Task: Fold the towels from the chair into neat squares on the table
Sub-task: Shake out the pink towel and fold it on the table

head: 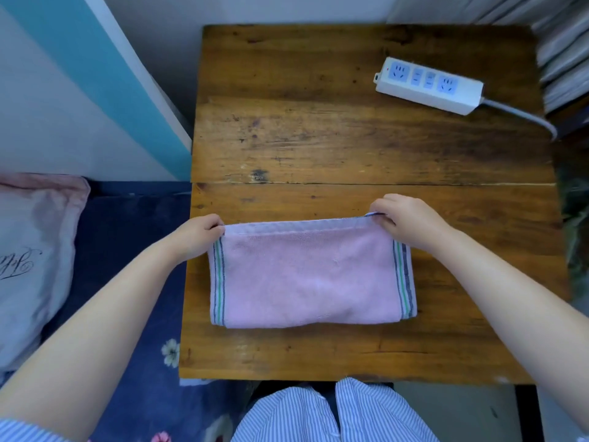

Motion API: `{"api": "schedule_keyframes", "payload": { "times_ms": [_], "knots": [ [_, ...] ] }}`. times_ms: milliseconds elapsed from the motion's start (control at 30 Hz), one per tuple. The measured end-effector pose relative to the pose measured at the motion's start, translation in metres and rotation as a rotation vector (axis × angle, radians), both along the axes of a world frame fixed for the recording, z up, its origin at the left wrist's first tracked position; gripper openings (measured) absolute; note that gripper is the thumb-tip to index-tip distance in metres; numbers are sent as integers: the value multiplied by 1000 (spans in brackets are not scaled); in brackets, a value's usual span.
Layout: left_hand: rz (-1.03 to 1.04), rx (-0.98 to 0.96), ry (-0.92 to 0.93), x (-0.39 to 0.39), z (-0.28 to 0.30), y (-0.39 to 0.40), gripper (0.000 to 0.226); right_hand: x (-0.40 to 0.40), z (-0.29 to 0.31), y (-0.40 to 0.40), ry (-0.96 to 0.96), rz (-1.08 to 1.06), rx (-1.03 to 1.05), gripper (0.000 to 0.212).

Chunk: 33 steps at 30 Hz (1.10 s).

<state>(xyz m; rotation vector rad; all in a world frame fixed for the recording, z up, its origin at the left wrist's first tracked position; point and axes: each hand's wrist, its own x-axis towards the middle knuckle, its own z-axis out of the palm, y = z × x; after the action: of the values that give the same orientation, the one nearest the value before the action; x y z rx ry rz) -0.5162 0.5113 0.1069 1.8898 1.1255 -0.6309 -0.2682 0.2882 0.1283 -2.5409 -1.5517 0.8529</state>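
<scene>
A pink towel [309, 275] with striped side borders lies folded in half on the near part of the wooden table [350, 148]. Its folded edge faces me and its open edges lie at the far side. My left hand [194, 234] pinches the far left corner of the towel. My right hand [404, 218] pinches the far right corner, fingers curled over the hem. Both corners sit just above the tabletop. The chair and any other towels are out of sight.
A white power strip [428, 84] with its cable lies at the table's far right. Stacked papers [561, 52] stand past the right edge. A bed with a blue floral sheet [134, 282] and a pink pillow [32, 256] is on the left.
</scene>
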Motion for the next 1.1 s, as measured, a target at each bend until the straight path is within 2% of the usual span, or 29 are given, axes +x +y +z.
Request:
{"api": "schedule_keyframes", "payload": {
  "times_ms": [67,200,467,567,667,733,800,900,1000,1100],
  "knots": [
    [-84,144,13,6,-5,-3,20,4,-8,2,-13,16,-47,24],
    [-104,341,12,15,-17,-13,27,8,-20,3,-19,27,-83,25],
    [-171,465,63,16,-28,-18,27,6,-37,-3,-63,-20,-108,27],
    [-184,564,92,17,-27,-24,25,3,-41,-5,-130,-103,-103,27],
    [-89,668,70,20,-23,-39,23,0,-46,-10,-300,-170,-57,32],
    [-17,661,-1,24,-18,-56,33,-8,-45,-14,-289,-344,25,38],
    [-48,625,-77,25,-20,-82,44,-25,-43,-20,-229,-482,151,40],
    [-278,634,-184,12,-35,-124,49,-67,-53,-33,-275,-267,273,42],
    [-401,627,-94,-8,-55,-148,54,-107,-78,-53,-306,-23,227,41],
    [-409,632,-27,-29,-68,-149,66,-114,-95,-74,-319,20,121,54]
  ]
}}
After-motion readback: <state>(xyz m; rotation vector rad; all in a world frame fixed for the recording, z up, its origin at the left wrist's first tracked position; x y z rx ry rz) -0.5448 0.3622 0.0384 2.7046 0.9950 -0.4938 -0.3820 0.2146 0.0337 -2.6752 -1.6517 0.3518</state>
